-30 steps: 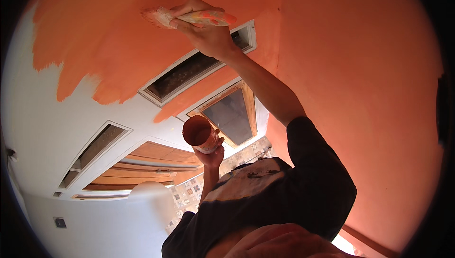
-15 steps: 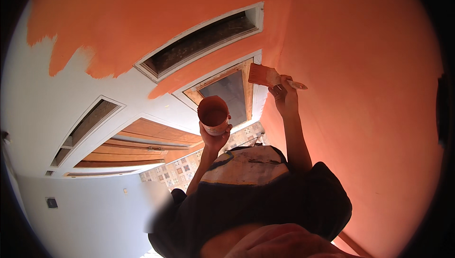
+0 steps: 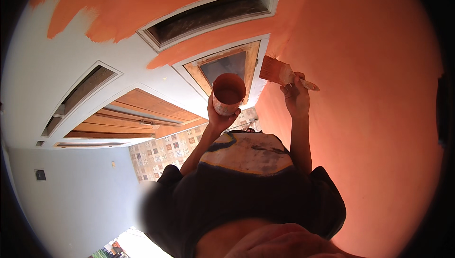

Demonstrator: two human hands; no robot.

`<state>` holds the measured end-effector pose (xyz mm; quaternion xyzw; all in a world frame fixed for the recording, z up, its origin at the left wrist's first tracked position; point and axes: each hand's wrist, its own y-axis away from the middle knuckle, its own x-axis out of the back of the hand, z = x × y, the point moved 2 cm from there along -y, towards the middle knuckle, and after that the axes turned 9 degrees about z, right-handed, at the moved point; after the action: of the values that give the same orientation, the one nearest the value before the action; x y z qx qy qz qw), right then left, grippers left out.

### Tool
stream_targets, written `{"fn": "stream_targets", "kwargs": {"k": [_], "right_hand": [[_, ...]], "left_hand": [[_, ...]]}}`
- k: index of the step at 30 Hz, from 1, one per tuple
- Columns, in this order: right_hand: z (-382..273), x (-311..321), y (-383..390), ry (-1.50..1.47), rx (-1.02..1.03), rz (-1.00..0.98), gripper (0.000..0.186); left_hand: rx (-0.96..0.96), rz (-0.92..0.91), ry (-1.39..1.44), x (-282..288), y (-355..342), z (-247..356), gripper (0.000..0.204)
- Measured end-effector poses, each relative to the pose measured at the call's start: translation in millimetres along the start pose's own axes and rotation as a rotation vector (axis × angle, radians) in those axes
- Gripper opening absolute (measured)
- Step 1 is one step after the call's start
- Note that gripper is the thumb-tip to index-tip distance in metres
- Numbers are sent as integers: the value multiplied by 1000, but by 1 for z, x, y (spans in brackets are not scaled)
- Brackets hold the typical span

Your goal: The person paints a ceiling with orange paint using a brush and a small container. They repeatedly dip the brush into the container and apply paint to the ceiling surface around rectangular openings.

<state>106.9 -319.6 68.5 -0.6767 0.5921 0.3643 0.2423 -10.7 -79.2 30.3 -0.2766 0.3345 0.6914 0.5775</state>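
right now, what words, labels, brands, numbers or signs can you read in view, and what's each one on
None can be read.
Paint cup in the left hand: pale marks on its side, too small and smeared to read.
Brush in the right hand: no lettering can be made out.
Shirt: a picture across it, no readable letters.

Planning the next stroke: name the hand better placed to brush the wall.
Likely the right hand: it holds the brush, whose bristles look orange-coated, while the left hand holds the pot.
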Motion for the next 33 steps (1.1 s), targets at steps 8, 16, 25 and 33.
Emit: {"fn": "stream_targets", "kwargs": {"k": [8, 16, 25, 33], "right_hand": [[-17, -46, 6, 77, 103, -160, 14], [-22, -80, 15, 267, 146, -319, 18], [-17, -111, 17, 554, 187, -511, 17], [-14, -134, 23, 744, 107, -611, 15]], "left_hand": [[14, 150, -3, 6, -2, -11, 68], [-399, -41, -422, 0, 10, 4, 74], [211, 275, 382, 11, 9, 0, 70], [130, 178, 364, 25, 16, 6, 72]]}}
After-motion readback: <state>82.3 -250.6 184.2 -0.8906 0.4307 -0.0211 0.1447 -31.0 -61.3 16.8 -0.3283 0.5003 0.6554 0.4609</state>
